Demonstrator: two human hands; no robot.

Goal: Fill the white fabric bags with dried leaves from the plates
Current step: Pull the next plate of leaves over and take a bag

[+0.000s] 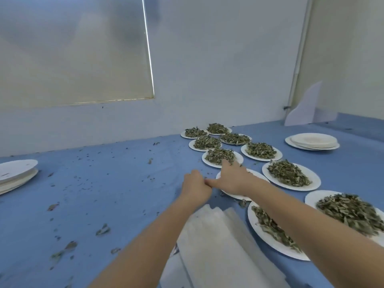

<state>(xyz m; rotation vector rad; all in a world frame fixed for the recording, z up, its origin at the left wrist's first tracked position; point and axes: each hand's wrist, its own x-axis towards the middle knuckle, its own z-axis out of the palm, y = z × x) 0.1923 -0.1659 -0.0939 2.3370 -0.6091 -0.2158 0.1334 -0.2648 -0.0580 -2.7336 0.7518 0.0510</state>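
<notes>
While both our arms stretch out over the blue desk (104,183), our hands meet beside the near plate (259,175).

Our left hand (195,187) has its fingers curled tight at the right thumb; whether they pinch anything we cannot tell. Our right hand (232,179) lies over that plate, fingers straight, reaching the dried leaves (220,155) just beyond it. White fabric bags (218,242) lie nearer us than the plate.
</notes>
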